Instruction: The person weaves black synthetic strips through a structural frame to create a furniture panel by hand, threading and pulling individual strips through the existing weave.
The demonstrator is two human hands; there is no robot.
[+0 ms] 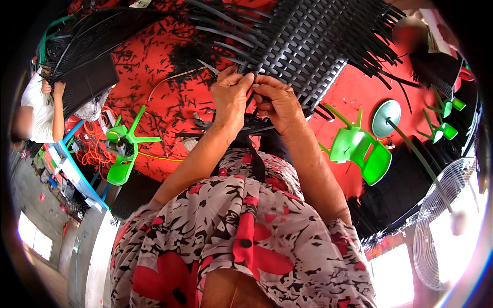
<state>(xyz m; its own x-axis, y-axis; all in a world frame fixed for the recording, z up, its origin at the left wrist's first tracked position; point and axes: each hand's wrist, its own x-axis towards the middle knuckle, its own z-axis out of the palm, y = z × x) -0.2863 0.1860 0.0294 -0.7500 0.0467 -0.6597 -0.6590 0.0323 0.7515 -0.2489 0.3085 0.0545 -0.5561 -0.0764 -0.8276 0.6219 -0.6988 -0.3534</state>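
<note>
A black woven panel (308, 46) of flat plastic-looking strips lies ahead of me, with long loose strip ends (226, 28) fanning out from its edges. At its near left corner, both my hands work close together. My left hand (231, 97) is closed, and a pointed metal blade (208, 66) sticks out past its fingers; the tool's other end is hidden. Its thumb and forefinger meet close to the panel edge. My right hand (280, 100) is closed in a pinch on a black strip at the corner, its fingers curled under.
Black scraps litter the red floor (169, 92). Green plastic chairs (123, 149) stand at left and right (359, 149). A standing fan (444, 220) is at the lower right. A person (46, 108) sits at left with another dark woven piece; another person is at upper right.
</note>
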